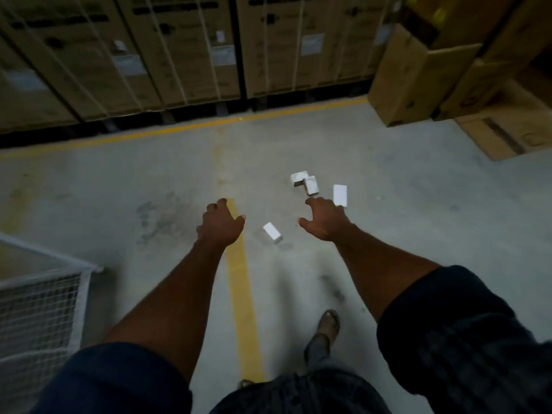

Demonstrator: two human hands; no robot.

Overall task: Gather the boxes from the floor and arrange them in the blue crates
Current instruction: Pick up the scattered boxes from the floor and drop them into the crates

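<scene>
Several small white boxes lie on the grey concrete floor ahead of me. The nearest box (pixel 272 232) sits between my two hands. Two more boxes (pixel 304 182) lie touching each other farther off, and a flat white box (pixel 340 195) lies just beyond my right fingers. My left hand (pixel 220 225) reaches forward over a yellow floor line, fingers loosely curled, holding nothing. My right hand (pixel 323 220) is stretched out with spread, relaxed fingers and is empty. No blue crate is in view.
A wire-mesh cage (pixel 38 303) stands at the lower left. Strapped cardboard cartons on pallets (pixel 185 49) line the far side behind a yellow line (pixel 179 130). Brown cartons (pixel 424 76) are stacked at the right. My foot (pixel 327 324) is stepping forward.
</scene>
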